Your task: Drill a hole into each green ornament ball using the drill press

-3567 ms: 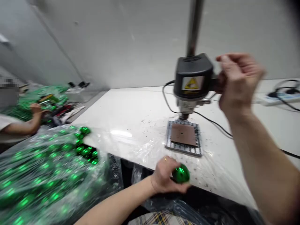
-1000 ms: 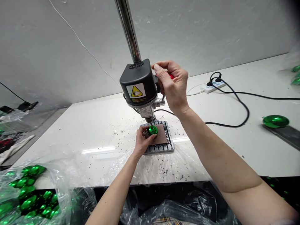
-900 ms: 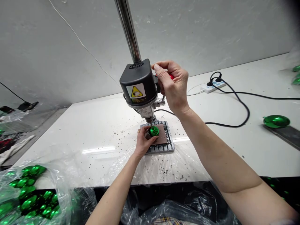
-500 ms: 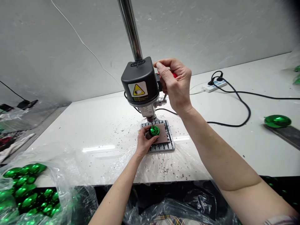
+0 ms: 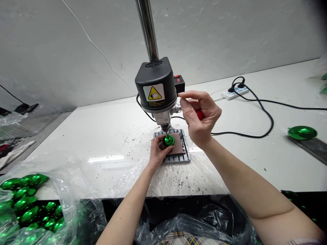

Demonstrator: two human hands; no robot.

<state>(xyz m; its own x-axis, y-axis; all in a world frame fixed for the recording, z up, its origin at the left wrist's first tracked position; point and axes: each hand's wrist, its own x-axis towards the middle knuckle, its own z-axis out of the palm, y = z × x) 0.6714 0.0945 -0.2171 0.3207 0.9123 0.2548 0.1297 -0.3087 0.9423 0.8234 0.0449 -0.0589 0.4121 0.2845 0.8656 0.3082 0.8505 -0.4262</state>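
Note:
Under the bit of a small black drill press, my left hand grips a shiny green piece between thumb and fingers. The piece rests on a brown board over the slotted metal base. My right hand is to the right of the press head, its fingers wrapped round a red-knobbed lever. The bit's tip meets or nearly meets the green piece; exact contact is too small to tell.
Clear plastic bags with many green shiny pieces lie at the lower left. On the right are a green disc on a dark bar, a power strip and a black cable. Dark shavings dot the white table.
My right hand has moved down and a little right with the lever, uncovering the switch box. My left hand still holds the green piece in nearly the same place. The view has shifted slightly.

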